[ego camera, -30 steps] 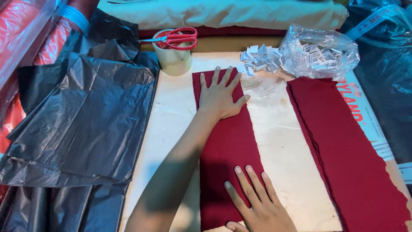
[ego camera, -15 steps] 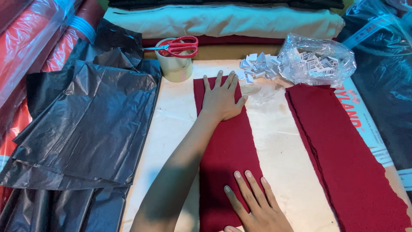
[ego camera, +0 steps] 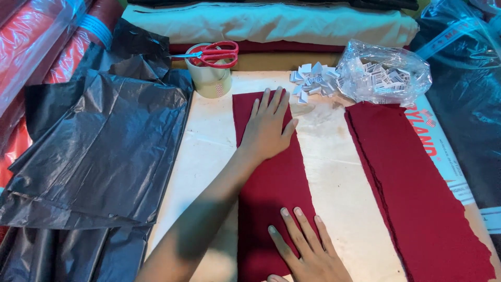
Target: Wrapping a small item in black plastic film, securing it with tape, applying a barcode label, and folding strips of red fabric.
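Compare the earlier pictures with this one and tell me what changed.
Little changed. The left hand stays flat on the far end of the red strip, and the right hand stays flat on its near end; neither grips or lets go. The view shifted slightly. The scissors, tape roll, red stack and black bags lie as before.

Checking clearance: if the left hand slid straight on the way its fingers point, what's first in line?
The left hand lies flat on the dark red cloth strip, fingers pointing up the table. Going straight on, it would leave the strip's far end, cross bare board and probably meet the pile of white folded tags first.
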